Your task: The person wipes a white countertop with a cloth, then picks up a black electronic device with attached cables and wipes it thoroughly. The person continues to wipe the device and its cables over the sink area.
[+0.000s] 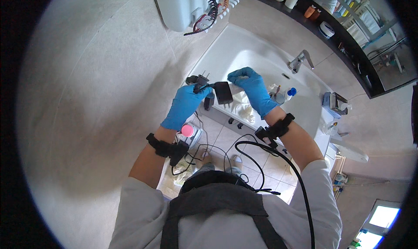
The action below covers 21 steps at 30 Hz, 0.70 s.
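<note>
My left hand (185,103), in a blue glove, is closed around a bunch of black power adapters with their cords, held over the near left edge of the white sink (209,57). Metal prongs stick out of one plug (201,79) at the top. A square black power adapter (223,93) hangs between my hands, its prongs pointing down. My right hand (254,90), also gloved, has its fingers pinched together beside that adapter. Something pale shows below those fingers, too indistinct to name. A crumpled whitish cloth (244,110) lies in the sink under my right hand.
A chrome faucet (301,61) stands at the sink's far side. Small bottles, one with a blue cap (291,92), sit right of my hand. Beyond runs a dark shelf (344,48) with toiletries. A pink-lidded container (187,130) is below my left wrist. Black cables (261,162) loop before my body.
</note>
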Each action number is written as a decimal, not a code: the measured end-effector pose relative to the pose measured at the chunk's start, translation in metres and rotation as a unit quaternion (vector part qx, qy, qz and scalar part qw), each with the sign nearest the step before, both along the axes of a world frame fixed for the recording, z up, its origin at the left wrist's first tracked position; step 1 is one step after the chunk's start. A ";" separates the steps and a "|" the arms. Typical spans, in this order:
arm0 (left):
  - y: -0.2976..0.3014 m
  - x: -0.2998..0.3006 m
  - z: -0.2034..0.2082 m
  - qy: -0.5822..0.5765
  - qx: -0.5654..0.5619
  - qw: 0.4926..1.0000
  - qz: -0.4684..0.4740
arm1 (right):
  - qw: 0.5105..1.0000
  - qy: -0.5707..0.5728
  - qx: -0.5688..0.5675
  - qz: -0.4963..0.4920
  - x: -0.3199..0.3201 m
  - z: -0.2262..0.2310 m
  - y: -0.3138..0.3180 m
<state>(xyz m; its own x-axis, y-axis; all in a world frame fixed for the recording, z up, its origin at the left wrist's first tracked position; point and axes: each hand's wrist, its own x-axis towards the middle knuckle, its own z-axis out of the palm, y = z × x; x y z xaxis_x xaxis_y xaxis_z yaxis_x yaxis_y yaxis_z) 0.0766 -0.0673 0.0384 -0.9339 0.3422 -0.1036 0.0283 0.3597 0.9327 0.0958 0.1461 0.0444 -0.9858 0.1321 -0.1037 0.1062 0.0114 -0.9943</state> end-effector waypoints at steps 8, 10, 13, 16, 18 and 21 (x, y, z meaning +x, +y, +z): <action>0.005 0.001 0.006 -0.034 0.022 0.998 0.045 | 0.965 0.127 0.070 0.217 0.016 0.009 -0.032; 0.005 0.002 0.008 -0.035 -0.006 0.998 0.055 | 0.976 0.056 0.055 0.204 0.019 0.007 -0.033; -0.001 0.002 0.007 0.001 -0.002 0.998 0.069 | 0.973 0.046 0.047 0.222 0.019 0.008 -0.021; -0.012 -0.005 0.001 0.033 0.000 0.997 0.067 | 0.972 0.093 0.019 0.215 0.015 0.014 -0.002; -0.014 -0.012 -0.005 0.003 -0.037 0.998 0.054 | 0.985 0.113 -0.028 0.129 0.011 0.016 0.000; -0.005 -0.013 -0.012 0.048 -0.105 0.992 0.056 | 0.970 0.201 0.054 0.129 0.005 0.012 -0.019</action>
<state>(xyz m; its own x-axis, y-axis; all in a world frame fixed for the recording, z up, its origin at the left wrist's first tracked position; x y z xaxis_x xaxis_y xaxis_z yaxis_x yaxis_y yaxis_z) 0.0632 -0.0725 0.0262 -0.9740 0.2157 -0.0697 0.0625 0.5508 0.8323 0.1006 0.1269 0.0560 -0.9456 -0.1357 0.2956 -0.3090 0.0919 -0.9466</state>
